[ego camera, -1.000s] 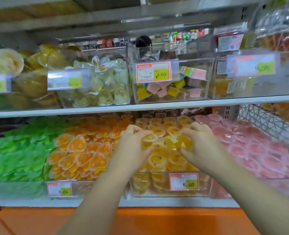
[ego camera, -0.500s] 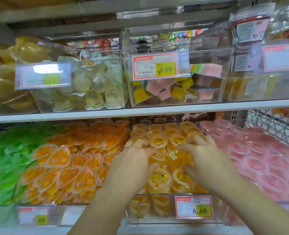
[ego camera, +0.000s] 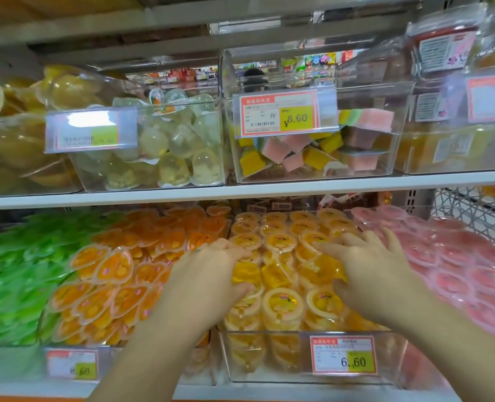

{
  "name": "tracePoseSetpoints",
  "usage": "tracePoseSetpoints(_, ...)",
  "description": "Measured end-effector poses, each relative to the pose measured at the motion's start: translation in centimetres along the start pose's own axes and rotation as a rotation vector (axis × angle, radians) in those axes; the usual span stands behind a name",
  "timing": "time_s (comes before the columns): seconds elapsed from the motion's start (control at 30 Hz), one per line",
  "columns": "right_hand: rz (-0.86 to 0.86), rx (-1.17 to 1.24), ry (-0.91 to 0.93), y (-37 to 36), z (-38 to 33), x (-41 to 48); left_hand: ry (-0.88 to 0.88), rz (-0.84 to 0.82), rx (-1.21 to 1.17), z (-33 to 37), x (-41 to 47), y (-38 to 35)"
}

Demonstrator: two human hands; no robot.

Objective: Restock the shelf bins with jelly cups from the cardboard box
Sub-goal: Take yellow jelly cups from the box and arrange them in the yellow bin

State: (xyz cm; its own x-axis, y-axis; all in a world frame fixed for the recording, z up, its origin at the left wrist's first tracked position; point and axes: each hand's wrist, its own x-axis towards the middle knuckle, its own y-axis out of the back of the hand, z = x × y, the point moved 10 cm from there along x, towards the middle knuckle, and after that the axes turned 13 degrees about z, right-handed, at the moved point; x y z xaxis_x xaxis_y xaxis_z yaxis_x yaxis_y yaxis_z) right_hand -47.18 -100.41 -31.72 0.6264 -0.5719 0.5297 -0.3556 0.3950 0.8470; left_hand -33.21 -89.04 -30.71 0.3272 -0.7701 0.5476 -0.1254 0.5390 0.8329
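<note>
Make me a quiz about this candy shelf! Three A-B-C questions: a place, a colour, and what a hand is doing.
1. Where are the left hand and the right hand? A) on the yellow jelly cups B) on the green jelly cups C) on the top shelf
2. What colour are the cups just right of the yellow ones? A) blue B) green C) pink
3. How are the right hand's fingers? A) in a fist B) spread over the cups C) pinching a price tag

Answers: 1 A, both hands rest on the yellow pile; 2 C, pink jelly cups lie beside it; 3 B, the fingers are straight and fanned out.
</note>
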Motion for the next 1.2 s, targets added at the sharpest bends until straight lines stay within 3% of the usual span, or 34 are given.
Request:
tracePoseSetpoints(0.1, -0.041, 0.023, 0.005, 0.0, 0.1, 0.0, 0.008, -0.010, 0.003, -0.2, 0.1, -0.1)
tracePoseSetpoints(0.5, 0.077, 0.112, 0.027, 1.0, -0.8, 0.3, -0.002, -0.098, 0.055, 0.4, -0.1, -1.3)
tracePoseSetpoints(0.67, 0.085, 0.182, 0.105, 1.5, -4.3, 0.5, -0.004, -0.166, 0.103, 0.1, 0.0, -2.0)
tracePoseSetpoints(0.9, 0.071, 0.148, 0.089, 0.0, -5.3, 0.8, -0.001, -0.121, 0.139, 0.2, -0.1, -2.1)
tracePoseSetpoints(1.2, 0.416, 0.229, 0.123, 2.1, -5.1, 0.6, 0.016, -0.113, 0.059, -0.3, -0.1, -2.1)
